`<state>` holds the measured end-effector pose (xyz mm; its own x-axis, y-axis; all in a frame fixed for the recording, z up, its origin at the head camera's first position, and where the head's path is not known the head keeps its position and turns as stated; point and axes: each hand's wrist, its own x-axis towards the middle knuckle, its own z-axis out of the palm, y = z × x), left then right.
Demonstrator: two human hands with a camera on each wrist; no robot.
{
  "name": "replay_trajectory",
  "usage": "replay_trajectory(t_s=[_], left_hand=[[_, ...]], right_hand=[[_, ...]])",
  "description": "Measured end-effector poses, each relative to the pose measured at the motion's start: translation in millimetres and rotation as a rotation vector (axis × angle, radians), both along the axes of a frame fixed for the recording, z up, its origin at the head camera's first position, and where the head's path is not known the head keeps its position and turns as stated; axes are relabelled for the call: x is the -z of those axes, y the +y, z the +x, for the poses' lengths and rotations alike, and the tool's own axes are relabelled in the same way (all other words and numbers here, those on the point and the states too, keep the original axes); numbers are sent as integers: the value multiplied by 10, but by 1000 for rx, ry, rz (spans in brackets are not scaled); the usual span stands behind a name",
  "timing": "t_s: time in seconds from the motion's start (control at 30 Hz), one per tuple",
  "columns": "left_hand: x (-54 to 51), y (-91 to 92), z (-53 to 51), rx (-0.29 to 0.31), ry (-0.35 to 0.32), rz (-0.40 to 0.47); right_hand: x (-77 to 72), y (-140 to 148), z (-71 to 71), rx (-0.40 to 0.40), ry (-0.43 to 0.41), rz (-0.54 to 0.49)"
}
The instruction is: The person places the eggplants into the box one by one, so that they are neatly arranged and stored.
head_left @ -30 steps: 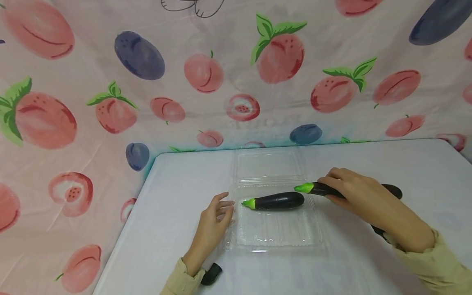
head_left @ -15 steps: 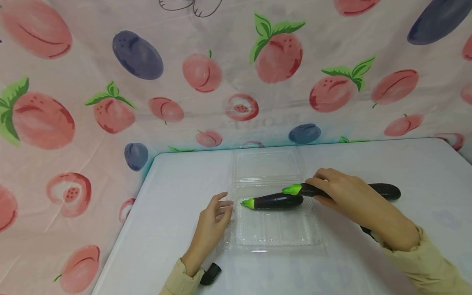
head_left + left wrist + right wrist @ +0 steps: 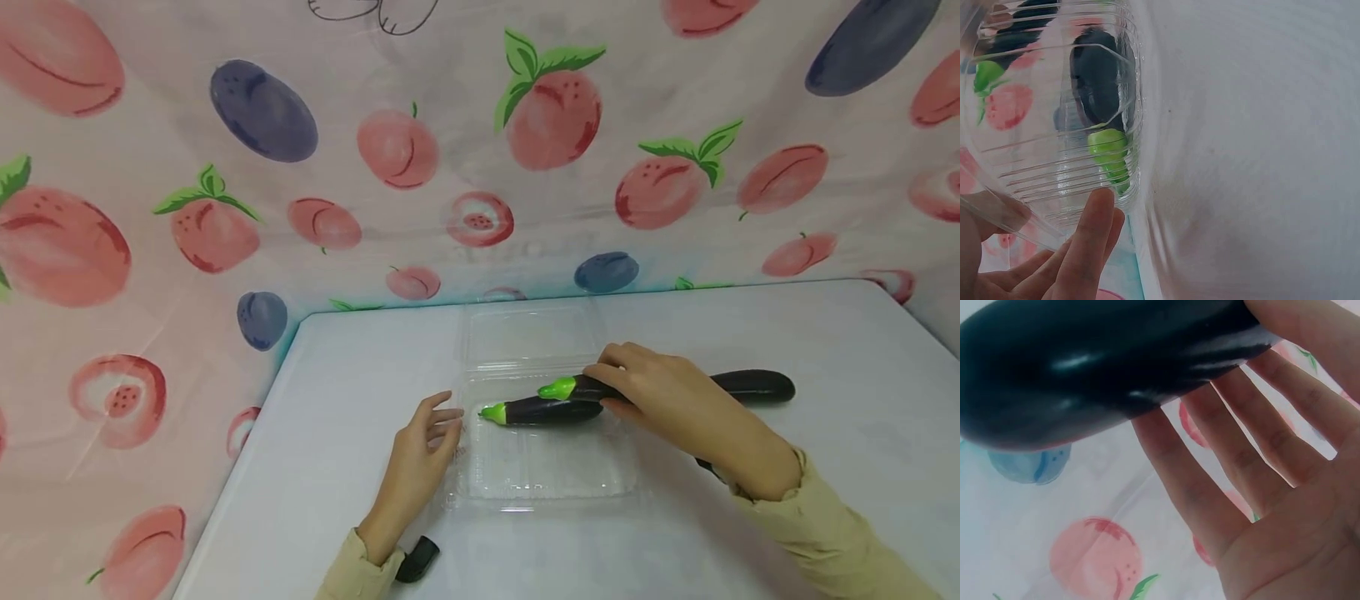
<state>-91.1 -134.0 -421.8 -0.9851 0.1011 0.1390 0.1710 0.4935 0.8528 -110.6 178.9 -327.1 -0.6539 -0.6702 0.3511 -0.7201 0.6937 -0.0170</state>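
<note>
1. Eggplant (image 3: pixel 753 386) up in the right hand (image 3: pixel 667 400), gripped between thumb and fingers, over the clear plastic clamshell (image 3: pixel 551 479)!
2. Its green cap overlaps the second eggplant (image 3: pixel 551 411), lying inside the clamshell's base.
3. And the left hand (image 3: pixel 423 446), fingers loosely spread, waits at the clamshell's left edge.

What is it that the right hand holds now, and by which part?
An eggplant: the right hand holds it by its dark body, not by the green stem end.
</note>
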Motion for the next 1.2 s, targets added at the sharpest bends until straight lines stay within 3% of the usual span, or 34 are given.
replay_trajectory(t_s=[0.77,1.2], left_hand=[[-36,0,-13,5,9,5],[-26,-3,5,-2,-12,4]], right_hand=[[-76,-252,-47,-39,30,30],[-17,-379,-60,-92,75,33]])
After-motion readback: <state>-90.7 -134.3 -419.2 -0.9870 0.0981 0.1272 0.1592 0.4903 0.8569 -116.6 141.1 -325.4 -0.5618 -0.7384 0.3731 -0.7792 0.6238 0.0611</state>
